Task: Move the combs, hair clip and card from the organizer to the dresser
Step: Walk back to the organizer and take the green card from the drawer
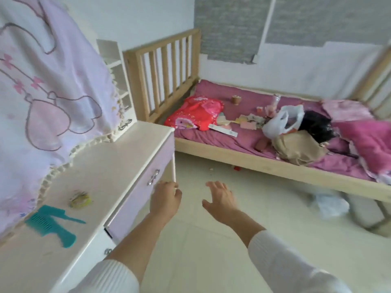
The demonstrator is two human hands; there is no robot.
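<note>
- Lower left of the frame: two teal combs [49, 224] lie side by side, touching or overlapping, on the white dresser [110, 163], the bench for this task, with a small yellowish hair clip [80, 199] just beyond them.
- No card can be made out on the bench top, and no organizer can be told apart anywhere in the frame; by this view the combs and clip look delivered, the card likely left to fetch.
- Lower centre: the left hand [166, 199] hangs beside the front corner of the dresser, close to a lilac drawer front [143, 191], its grip loosely curled and holding nothing.
- The right hand [220, 199] is spread wide over the pale floor [211, 250], grip released and empty.
- A pink patterned cloth [48, 87] drapes over the upper left, hiding the back of the bench.
- The middle of the bench top is bare, with room to set things down well inside its front edge.
- Upper right: a cluttered wooden bed [264, 166] stands across open floor.
</note>
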